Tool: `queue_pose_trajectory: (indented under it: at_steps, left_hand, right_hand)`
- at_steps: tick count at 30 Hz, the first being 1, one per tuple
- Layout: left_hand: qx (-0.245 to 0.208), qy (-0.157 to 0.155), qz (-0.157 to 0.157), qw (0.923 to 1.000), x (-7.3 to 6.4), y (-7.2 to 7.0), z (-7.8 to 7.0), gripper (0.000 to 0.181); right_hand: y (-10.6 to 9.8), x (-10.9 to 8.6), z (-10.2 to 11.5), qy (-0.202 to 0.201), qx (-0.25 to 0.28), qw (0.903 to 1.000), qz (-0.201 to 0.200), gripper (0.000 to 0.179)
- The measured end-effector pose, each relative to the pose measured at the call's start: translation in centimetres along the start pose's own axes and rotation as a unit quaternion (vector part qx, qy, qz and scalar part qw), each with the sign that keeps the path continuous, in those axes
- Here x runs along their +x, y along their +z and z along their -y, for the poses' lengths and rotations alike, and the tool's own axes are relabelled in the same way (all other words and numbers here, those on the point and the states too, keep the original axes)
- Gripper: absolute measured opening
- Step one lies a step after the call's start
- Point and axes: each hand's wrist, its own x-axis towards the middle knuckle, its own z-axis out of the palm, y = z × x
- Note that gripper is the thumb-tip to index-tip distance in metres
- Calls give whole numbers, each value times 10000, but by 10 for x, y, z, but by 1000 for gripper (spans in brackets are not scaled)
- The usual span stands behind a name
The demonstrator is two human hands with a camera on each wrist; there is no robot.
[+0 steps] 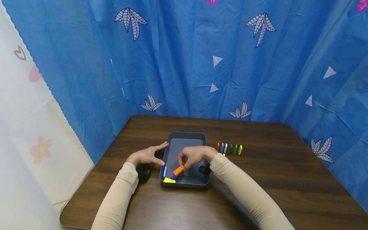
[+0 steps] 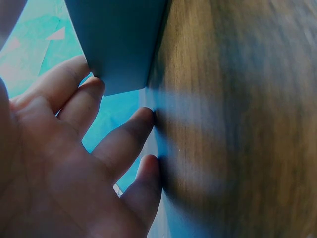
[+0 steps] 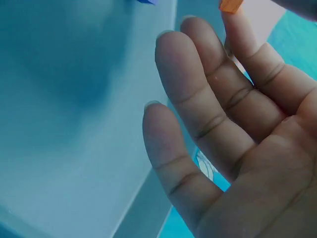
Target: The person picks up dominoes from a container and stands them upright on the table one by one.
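Observation:
Over the near left part of a dark grey tray, my right hand pinches an orange block between thumb and index finger. The other fingers stay apart from the block in the right wrist view. Just below it lies a purple block, partly hidden. A yellow block sits in the near left corner, and a blue block runs along the left wall. My left hand is beside the tray's left wall, its fingers extended; two fingertips touch the tray's outer side in the left wrist view.
Right of the tray, several thin blocks in orange, blue, white, green and yellow stand in a row on the brown wooden table. Another yellow block shows partly behind my right wrist. A blue curtain hangs beyond the table.

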Motion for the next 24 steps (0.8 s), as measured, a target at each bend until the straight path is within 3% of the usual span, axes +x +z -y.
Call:
queue_pose_trajectory:
  at_steps: [14,19,24]
  left_hand:
    - [-4,35,-32,10000,0,0,0,95]
    - [15,13,-18,10000,1,1,1,95]
    - [23,-25,-17,10000,2,2,1,95]
  right_hand:
    - [-4,-21,-10,-298,621,9935,-905,9]
    - [0,-26,-18,-448,1156,9822,-1411,11]
    - [2,-36,-23,-714,1746,9680,-1657,12]
